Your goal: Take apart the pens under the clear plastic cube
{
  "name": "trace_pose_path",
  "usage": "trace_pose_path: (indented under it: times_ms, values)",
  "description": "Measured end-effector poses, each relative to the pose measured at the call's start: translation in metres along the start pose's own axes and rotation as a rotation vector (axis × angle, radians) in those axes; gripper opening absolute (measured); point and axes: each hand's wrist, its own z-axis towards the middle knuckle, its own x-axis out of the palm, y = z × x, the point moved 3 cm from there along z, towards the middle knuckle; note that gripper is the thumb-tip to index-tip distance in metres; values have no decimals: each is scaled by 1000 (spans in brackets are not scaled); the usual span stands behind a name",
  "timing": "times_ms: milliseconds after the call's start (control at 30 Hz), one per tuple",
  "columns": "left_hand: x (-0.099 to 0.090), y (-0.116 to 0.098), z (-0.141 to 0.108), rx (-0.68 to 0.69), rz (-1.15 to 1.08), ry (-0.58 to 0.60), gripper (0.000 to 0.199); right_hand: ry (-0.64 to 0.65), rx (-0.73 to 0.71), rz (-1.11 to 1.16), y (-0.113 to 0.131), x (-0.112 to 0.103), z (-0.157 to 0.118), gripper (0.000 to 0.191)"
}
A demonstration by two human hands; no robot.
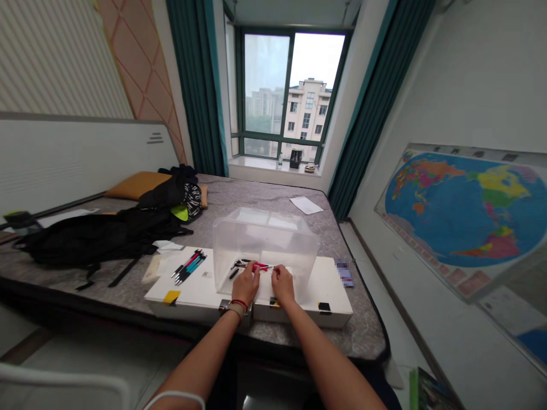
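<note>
My left hand [245,285] is closed around a red pen [260,266], with its thumb and fingers wrapped on the barrel. The pen points to the right, and its pale tip end reaches the pinched fingers of my right hand [282,283]. What exactly lies between those right fingertips is too small to make out well. Both hands are at the near side of a translucent plastic box [294,245], which seems to lie with its opening toward me. Beside my left fingers are several black pen pieces [233,273].
Several red, black and teal pens [190,267] lie in a row at the left on white boxes [183,293], which rest on the grey mattress [265,196]. A black backpack [102,233] lies farther left. A paper sheet [306,205] is behind the plastic box.
</note>
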Motion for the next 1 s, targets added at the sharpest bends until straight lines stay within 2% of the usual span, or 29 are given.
trace_pose_path:
  times_ms: [233, 533, 733, 800, 867, 933, 1000]
  values:
    - [0, 2, 2, -56, 63, 51, 40, 18, 2, -19, 0, 0, 0, 19]
    - [-4, -5, -2, 39, 26, 62, 26, 35, -3, -35, 4, -1, 0, 20]
    - [-8, -12, -6, 225, -90, 60, 27, 46, -4, -47, 4, -2, 0, 19]
    - [-16, -14, -18, 277, -167, 46, 28, 49, -11, -46, 4, -2, 0, 19]
    - [-30, -9, -37, 270, -252, 1, 29, 49, -5, -41, 3, -1, 1, 19]
    - [-50, 6, -57, 190, -313, -40, 30, 48, 7, -33, 1, 0, 2, 19]
    - [-76, 31, -70, 83, -308, -101, 31, 47, 11, -25, 0, 1, 2, 19]
